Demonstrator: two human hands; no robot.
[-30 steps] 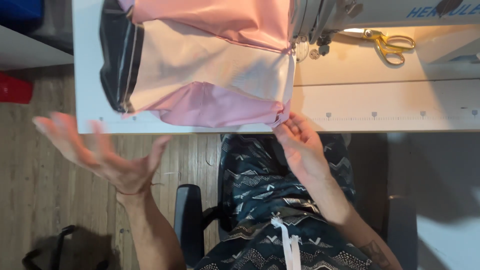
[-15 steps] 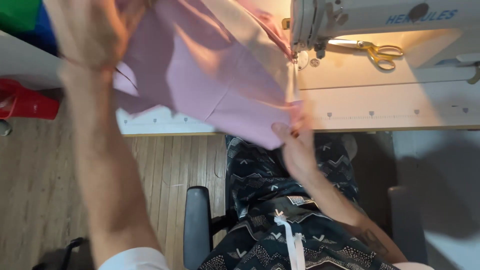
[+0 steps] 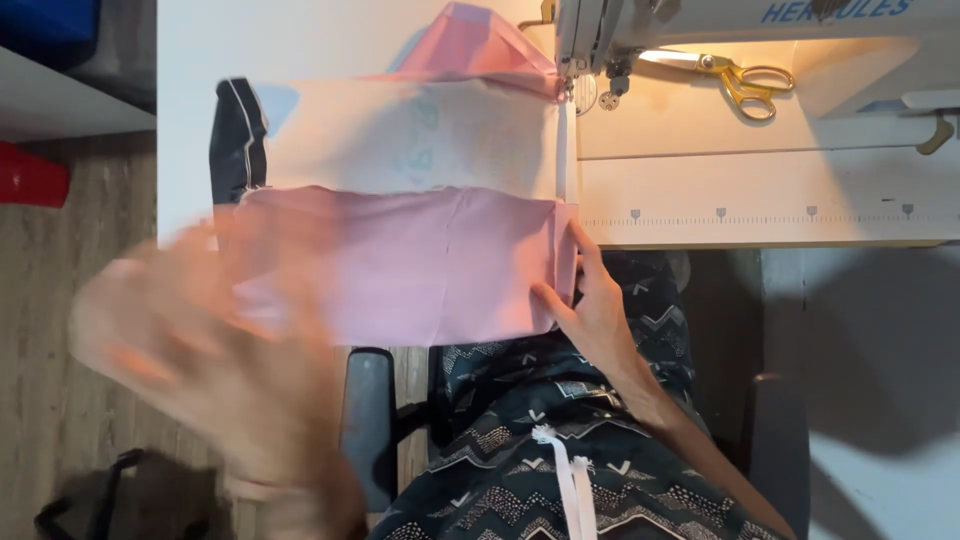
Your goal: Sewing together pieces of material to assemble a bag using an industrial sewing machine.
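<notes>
A pink fabric piece hangs over the front edge of the white sewing table, joined to a cream panel with a dark edge. My right hand pinches the pink fabric's right corner at the table edge. My left hand is a motion blur at the lower left, fingers spread, overlapping the fabric's left end; whether it touches the cloth is unclear. The fabric's far end lies under the sewing machine's needle.
Gold-handled scissors lie on the machine bed at the right. A dark chair is under me. A red object and a blue one sit at the left by the wooden floor. A dark bag lies at the bottom left.
My left hand swept up with the pink fabric, then came back down to the lower left. The fabric now lies flat over the table edge. My right hand stayed at the corner.
</notes>
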